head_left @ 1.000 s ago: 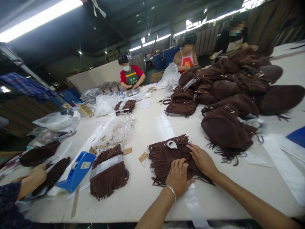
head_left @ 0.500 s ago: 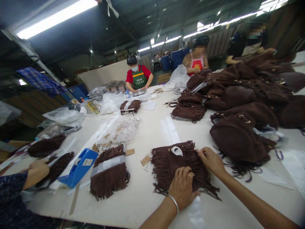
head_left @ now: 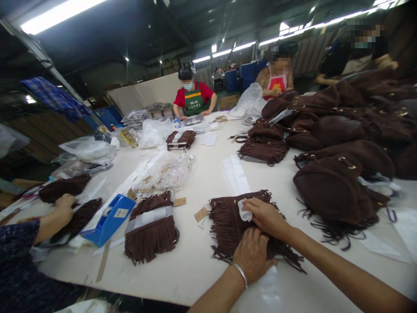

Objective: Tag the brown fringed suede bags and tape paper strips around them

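Note:
A dark brown fringed bag (head_left: 233,221) lies on the table in front of me, with a tan tag (head_left: 201,214) beside its left edge. My left hand (head_left: 250,252), a silver bangle at its wrist, rests on the lower part of the bag, fingers laid down on it and thumb apart. Above it, my right hand (head_left: 269,216) pinches a curled white paper strip (head_left: 245,211) at the top middle of the bag. Part of the strip and the bag's right side are hidden by my hands. A flat translucent sheet (head_left: 272,291) sticks out below the bag.
A blue tape dispenser (head_left: 109,220) and another fringed bag with a band (head_left: 151,230) are on the left. Brown bags (head_left: 332,187) are heaped on the right. A co-worker's hand (head_left: 63,211) works at far left; other people stand across the table (head_left: 208,169).
My right hand has moved left from the bag's right edge to the white paper strip and taken hold of it. My left hand has stayed on the bag.

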Demonstrator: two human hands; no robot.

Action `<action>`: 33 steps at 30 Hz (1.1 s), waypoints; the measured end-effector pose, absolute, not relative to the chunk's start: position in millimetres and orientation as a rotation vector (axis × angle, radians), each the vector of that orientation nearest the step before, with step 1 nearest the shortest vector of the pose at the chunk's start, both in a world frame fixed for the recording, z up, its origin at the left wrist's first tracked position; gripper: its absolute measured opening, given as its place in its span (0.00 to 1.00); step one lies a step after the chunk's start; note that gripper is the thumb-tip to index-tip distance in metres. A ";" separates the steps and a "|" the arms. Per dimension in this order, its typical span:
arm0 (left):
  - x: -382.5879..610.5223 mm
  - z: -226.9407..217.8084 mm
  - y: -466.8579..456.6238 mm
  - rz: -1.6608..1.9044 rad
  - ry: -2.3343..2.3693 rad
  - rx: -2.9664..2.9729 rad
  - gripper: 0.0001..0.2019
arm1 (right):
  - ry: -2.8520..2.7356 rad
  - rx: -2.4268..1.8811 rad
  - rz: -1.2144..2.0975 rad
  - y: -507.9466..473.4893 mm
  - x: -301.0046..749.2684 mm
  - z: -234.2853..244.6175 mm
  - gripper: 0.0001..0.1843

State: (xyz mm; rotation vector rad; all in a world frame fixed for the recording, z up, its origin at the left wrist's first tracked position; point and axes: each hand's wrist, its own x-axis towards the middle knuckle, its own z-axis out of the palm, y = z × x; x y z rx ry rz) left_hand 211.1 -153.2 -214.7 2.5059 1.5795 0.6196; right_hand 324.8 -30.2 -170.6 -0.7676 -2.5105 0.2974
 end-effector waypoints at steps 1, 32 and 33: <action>211.1 -216.1 -153.4 0.621 1.587 2.503 0.28 | -2.515 -0.766 0.279 -32.6 329.0 -176.9 0.14; 212.1 -222.0 -166.7 0.842 1.817 2.482 0.55 | -2.493 -0.731 0.235 -55.9 348.1 -211.4 0.19; 211.9 -222.3 -166.6 0.832 1.813 2.461 0.54 | -2.512 -0.737 0.244 -55.8 347.9 -210.7 0.20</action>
